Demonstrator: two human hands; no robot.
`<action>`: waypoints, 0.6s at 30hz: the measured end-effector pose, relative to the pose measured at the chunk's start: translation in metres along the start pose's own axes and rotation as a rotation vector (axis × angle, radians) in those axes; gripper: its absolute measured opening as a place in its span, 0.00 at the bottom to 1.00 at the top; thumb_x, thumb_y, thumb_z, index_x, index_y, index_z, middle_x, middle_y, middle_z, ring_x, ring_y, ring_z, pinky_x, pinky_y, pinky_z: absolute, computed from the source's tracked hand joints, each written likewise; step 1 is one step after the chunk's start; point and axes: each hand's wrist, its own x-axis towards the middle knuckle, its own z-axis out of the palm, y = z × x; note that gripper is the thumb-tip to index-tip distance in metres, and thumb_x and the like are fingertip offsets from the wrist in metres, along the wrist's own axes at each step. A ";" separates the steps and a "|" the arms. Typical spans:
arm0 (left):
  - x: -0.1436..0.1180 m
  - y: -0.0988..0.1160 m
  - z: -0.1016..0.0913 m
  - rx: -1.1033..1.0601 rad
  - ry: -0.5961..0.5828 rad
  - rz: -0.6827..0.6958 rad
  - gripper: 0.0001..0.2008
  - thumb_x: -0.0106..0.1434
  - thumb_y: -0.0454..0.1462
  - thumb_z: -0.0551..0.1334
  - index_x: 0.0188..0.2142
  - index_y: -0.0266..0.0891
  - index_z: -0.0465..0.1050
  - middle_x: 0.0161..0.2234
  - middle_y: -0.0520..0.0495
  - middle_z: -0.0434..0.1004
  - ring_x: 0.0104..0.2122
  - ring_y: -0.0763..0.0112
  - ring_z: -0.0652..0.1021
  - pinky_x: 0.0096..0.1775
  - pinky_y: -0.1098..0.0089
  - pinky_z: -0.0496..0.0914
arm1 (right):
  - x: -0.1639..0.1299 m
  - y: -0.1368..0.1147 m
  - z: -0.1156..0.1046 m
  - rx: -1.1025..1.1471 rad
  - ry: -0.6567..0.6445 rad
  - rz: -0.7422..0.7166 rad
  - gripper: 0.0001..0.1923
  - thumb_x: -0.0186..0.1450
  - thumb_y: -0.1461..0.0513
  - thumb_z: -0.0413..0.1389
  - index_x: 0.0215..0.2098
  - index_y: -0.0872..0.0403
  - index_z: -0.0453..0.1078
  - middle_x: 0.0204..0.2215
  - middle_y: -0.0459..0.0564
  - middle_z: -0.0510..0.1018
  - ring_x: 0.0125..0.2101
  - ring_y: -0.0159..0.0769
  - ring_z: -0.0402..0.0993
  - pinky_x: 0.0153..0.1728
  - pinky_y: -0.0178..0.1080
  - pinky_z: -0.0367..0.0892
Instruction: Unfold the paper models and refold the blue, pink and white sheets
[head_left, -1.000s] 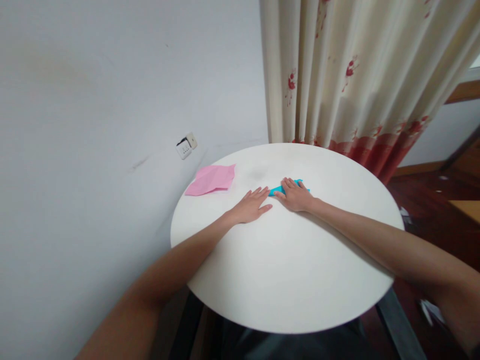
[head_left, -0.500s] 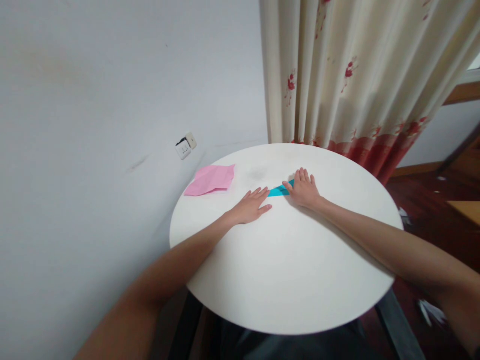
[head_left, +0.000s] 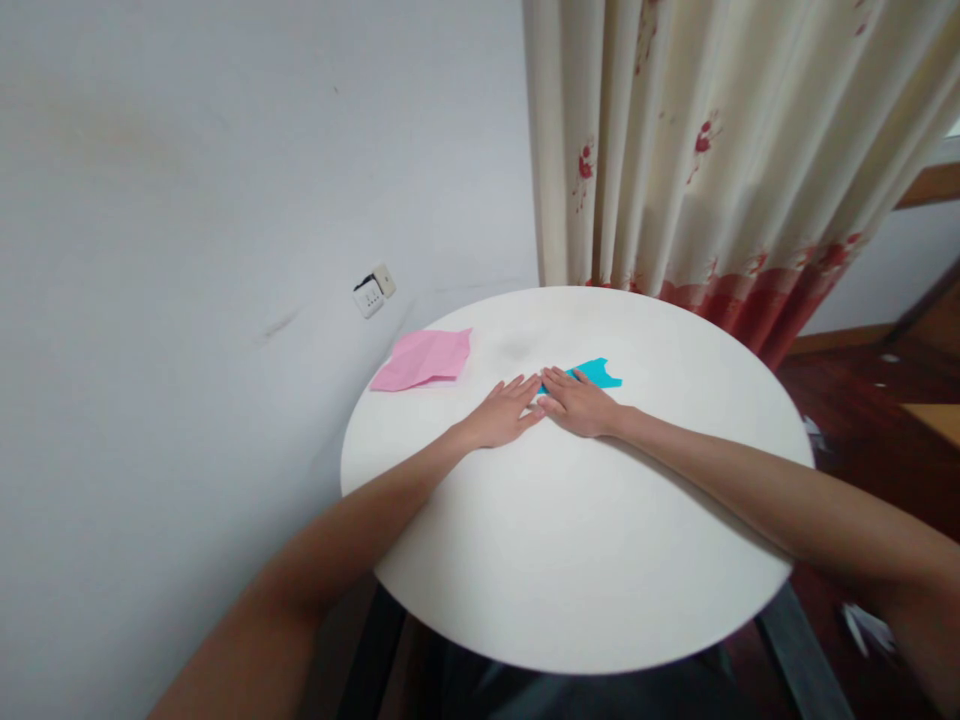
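Fingers (head_left: 551, 378) of both flat hands spread on blue paper (head_left: 598, 374), long axis left-right.

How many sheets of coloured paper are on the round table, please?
2: the pink sheet near the far-left edge, and the blue folded paper under the right hand.

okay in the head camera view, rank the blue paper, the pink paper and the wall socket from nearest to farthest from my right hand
1. Blue paper: under the right hand's fingers, stretching right.
2. Pink paper: to the left, by the table edge.
3. Wall socket: farther left, on the wall.
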 end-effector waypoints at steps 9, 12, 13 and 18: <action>-0.001 -0.001 -0.001 -0.011 -0.021 -0.013 0.35 0.75 0.55 0.42 0.74 0.40 0.40 0.74 0.43 0.39 0.73 0.57 0.45 0.69 0.51 0.43 | -0.001 0.000 -0.002 0.011 -0.020 0.006 0.38 0.76 0.46 0.31 0.73 0.63 0.49 0.72 0.62 0.51 0.72 0.49 0.43 0.68 0.57 0.44; -0.003 0.000 -0.003 0.000 -0.043 -0.039 0.36 0.74 0.56 0.41 0.74 0.42 0.38 0.74 0.43 0.37 0.73 0.57 0.44 0.69 0.49 0.44 | -0.001 -0.001 -0.004 0.007 -0.031 0.011 0.38 0.76 0.47 0.31 0.73 0.62 0.50 0.72 0.62 0.51 0.72 0.49 0.43 0.68 0.57 0.44; -0.004 0.001 -0.004 0.007 -0.055 -0.052 0.36 0.74 0.56 0.41 0.74 0.41 0.38 0.74 0.42 0.36 0.73 0.56 0.43 0.68 0.48 0.44 | -0.001 -0.001 -0.004 0.003 -0.032 0.009 0.38 0.76 0.47 0.31 0.73 0.62 0.50 0.72 0.62 0.51 0.72 0.49 0.43 0.68 0.57 0.44; -0.009 0.004 -0.009 0.059 -0.093 -0.109 0.37 0.74 0.55 0.41 0.74 0.38 0.40 0.74 0.38 0.37 0.73 0.55 0.43 0.68 0.46 0.46 | -0.002 -0.003 -0.007 -0.013 -0.026 0.007 0.38 0.76 0.46 0.31 0.73 0.62 0.52 0.71 0.62 0.52 0.71 0.50 0.45 0.68 0.57 0.46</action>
